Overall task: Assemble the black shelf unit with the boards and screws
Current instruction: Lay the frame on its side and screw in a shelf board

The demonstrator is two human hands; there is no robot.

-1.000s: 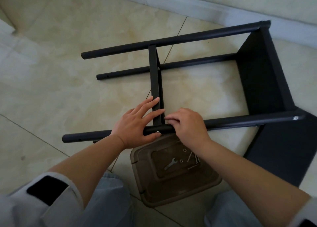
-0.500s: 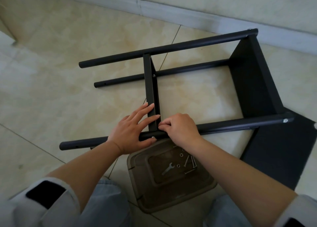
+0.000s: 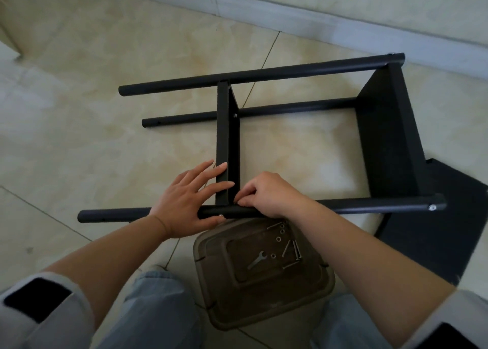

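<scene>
Black shelf frame (image 3: 264, 74) lies on side on glossy beige floor tiles (image 3: 79, 111): round matte tubes, flat boards. Left hand (image 3: 184, 198) wide, straight fingers pressing middle board (image 3: 224, 142), thumb under near tube (image 3: 356, 206). Right hand (image 3: 269, 193) pinching at joint (item unclear). Brown plastic lid (image 3: 264, 290) holds screws (image 3: 295, 251), small wrench (image 3: 257, 260). Loose board (image 3: 449, 216) flat at right.

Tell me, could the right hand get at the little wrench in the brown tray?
Probably yes: the wrench lies uncovered in the tray, just below the right hand, with only the near post between them.
</scene>
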